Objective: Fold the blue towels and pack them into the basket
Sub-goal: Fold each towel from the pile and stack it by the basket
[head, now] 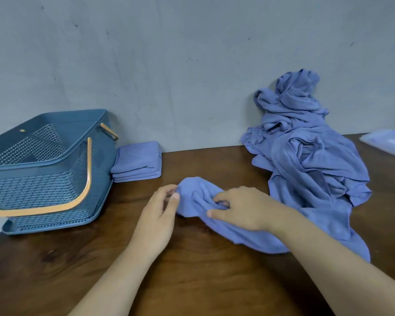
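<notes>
A crumpled blue towel (198, 197) lies on the wooden table in front of me. My left hand (160, 213) pinches its left edge between thumb and fingers. My right hand (240, 208) grips a bunch of the same towel from the right, fingers curled into the cloth. A tall heap of unfolded blue towels (306, 151) leans against the wall at the right. A small stack of folded blue towels (138, 161) sits beside the blue perforated basket (55, 179) at the left. The basket's inside looks bare where visible.
The basket has two orange handles (87, 176), one hanging over its front side. A clear plastic lid or tray (388, 141) lies at the far right of the table (192, 281). A grey wall runs directly behind the table.
</notes>
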Demonstrator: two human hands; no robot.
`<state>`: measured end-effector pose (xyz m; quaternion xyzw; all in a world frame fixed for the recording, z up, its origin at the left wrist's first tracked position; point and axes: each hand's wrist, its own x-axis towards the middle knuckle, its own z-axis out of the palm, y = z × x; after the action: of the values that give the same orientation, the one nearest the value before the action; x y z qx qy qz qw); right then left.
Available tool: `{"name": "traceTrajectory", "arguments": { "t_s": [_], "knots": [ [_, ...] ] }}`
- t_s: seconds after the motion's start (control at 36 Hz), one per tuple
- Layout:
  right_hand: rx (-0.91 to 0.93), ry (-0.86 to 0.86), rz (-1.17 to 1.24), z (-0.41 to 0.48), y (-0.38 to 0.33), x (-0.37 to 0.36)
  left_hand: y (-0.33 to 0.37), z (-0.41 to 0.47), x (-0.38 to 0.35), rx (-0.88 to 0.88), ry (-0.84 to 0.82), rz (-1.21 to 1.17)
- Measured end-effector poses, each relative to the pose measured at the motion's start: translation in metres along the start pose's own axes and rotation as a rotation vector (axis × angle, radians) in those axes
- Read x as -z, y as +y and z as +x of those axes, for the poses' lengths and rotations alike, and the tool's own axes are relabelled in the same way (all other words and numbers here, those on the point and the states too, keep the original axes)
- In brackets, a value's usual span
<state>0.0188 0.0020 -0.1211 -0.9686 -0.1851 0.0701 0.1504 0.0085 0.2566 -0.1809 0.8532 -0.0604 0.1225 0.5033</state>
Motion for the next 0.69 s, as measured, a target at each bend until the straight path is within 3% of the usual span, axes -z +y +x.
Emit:
{"name": "traceTrajectory", "arguments": {
  "t_s": [0.14,0.25,0.36,0.47,0.61,0.69],
  "knots": [
    [0.034,-0.19,0.366,0.005,-0.026,0.025,0.0,0.001,0.007,0.043,0.032,0.019],
    [0.032,-0.014,0.145,0.027,-0.015,0.029,0.002,-0.001,0.007,-0.013,-0.06,0.03],
    [0.11,-0.1,0.24,0.025,-0.002,0.023,0.007,-0.002,0.022,-0.194,-0.177,0.114],
    [0.137,-0.124,0.312,-0.005,0.006,0.023,0.013,-0.005,0.04,-0.414,-0.416,0.129],
    [0.088,-0.387,0.169,-0.053,0.019,0.028,0.008,-0.01,0.029,-0.351,-0.609,0.294],
    [0.077,-0.374,0.099,-0.064,0.023,0.028,0.002,-0.005,0.026,-0.325,-0.594,0.313]
  ]
}}
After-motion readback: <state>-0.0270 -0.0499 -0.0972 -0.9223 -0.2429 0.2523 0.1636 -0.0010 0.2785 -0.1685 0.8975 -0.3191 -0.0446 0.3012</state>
